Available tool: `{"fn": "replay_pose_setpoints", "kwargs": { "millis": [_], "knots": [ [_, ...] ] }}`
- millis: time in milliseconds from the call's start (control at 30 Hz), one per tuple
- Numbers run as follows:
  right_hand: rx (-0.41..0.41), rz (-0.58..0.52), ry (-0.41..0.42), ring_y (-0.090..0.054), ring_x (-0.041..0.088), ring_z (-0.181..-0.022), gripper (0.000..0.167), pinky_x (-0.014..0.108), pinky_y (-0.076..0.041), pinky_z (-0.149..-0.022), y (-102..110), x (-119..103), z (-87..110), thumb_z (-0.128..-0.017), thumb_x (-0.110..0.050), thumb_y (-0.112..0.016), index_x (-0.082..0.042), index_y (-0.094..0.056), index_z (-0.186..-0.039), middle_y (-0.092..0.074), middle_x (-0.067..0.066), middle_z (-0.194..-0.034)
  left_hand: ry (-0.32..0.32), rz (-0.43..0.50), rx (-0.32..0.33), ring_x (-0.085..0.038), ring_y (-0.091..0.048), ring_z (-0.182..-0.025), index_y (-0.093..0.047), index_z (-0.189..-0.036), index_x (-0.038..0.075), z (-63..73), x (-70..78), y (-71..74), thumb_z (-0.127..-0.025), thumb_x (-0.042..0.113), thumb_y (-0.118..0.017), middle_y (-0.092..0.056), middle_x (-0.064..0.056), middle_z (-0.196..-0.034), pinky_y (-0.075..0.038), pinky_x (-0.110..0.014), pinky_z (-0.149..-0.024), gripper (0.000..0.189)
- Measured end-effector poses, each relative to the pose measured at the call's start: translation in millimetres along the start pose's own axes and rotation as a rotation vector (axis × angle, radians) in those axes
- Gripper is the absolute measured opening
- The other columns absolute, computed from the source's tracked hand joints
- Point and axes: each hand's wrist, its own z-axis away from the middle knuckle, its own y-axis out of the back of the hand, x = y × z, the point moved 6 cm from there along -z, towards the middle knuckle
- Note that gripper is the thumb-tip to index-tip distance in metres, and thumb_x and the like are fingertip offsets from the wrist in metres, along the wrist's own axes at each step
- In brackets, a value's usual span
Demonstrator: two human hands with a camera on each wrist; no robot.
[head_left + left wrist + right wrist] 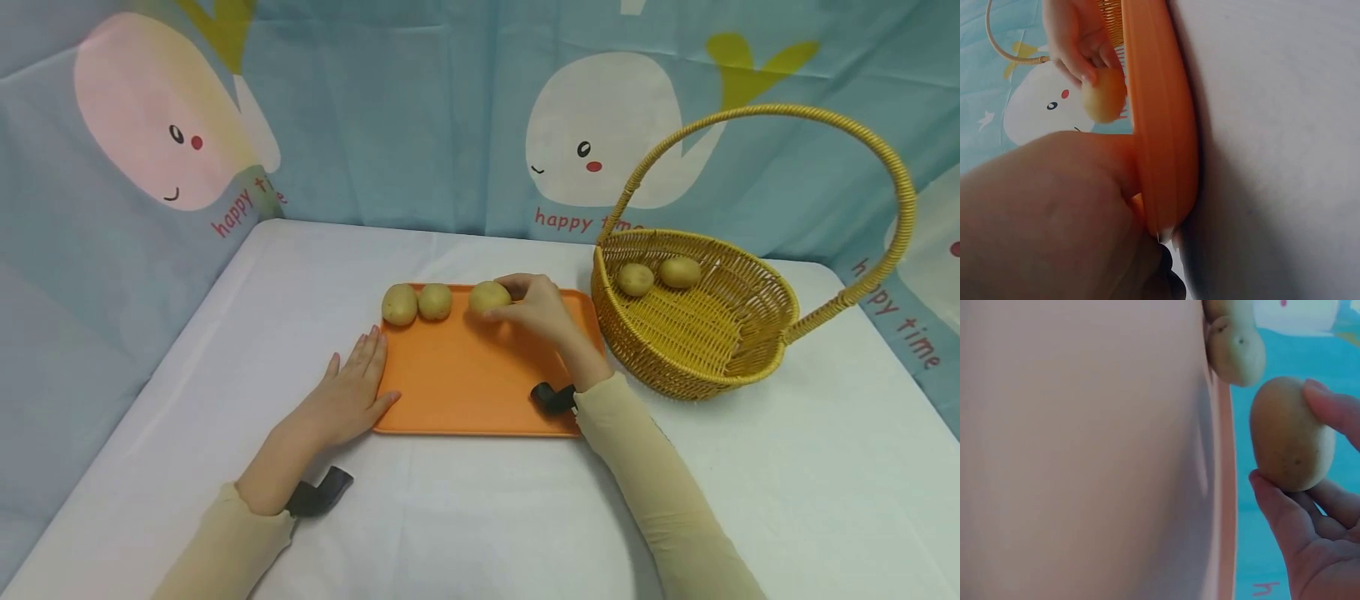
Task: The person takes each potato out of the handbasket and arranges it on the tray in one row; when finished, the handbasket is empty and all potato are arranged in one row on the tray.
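Observation:
In the head view my right hand point(534, 307) pinches a potato point(487, 297) over the back part of an orange tray point(472, 383). The right wrist view shows that potato point(1292, 434) between thumb and fingertips, raised past the tray's rim point(1225, 487). Two more potatoes, one point(400, 305) at the tray's back left corner and another point(435, 302) beside it, lie side by side. My left hand point(348, 396) rests with straight fingers along the tray's left edge, its thumb reaching over the rim. From the left wrist, the tray's orange side point(1166, 119) stands beside the hand point(1054, 200).
A yellow woven basket point(697, 383) with a tall arched handle point(892, 183) stands right of the tray. Inside it are two potatoes, one point(635, 279) left of the other point(680, 272). A white cloth point(450, 517) covers the table; a printed blue curtain point(390, 125) hangs behind.

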Motion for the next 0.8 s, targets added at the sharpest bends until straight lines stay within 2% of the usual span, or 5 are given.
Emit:
{"fn": "replay_pose_setpoints", "kwargs": {
  "millis": [367,800],
  "knots": [
    [-0.034,0.012,-0.003,-0.062,0.022,-0.094,0.047,0.030,-0.048,-0.080,-14.6,3.4,-13.8,-0.073,-0.013,-0.082,-0.001,-0.065,-0.115,-0.067,0.012,-0.107,-0.003,-0.002,0.006,-0.041,-0.004,-0.141,-0.007,-0.146,-0.011,-0.4,-0.1,-0.6,-0.098,0.032,-0.048,0.000,-0.027,-0.154,-0.007,-0.065,-0.106,0.077],
    [-0.036,0.020,-0.012,-0.061,0.023,-0.099,0.050,0.032,-0.047,-0.087,-21.3,4.4,-21.1,-0.071,-0.007,-0.082,0.000,-0.065,-0.117,-0.067,0.014,-0.111,-0.004,-0.005,0.008,-0.041,-0.005,-0.141,-0.007,-0.146,-0.011,-0.1,0.4,0.3,-0.098,0.032,-0.049,-0.001,-0.027,-0.154,-0.008,-0.065,-0.106,0.077]
  ]
}}
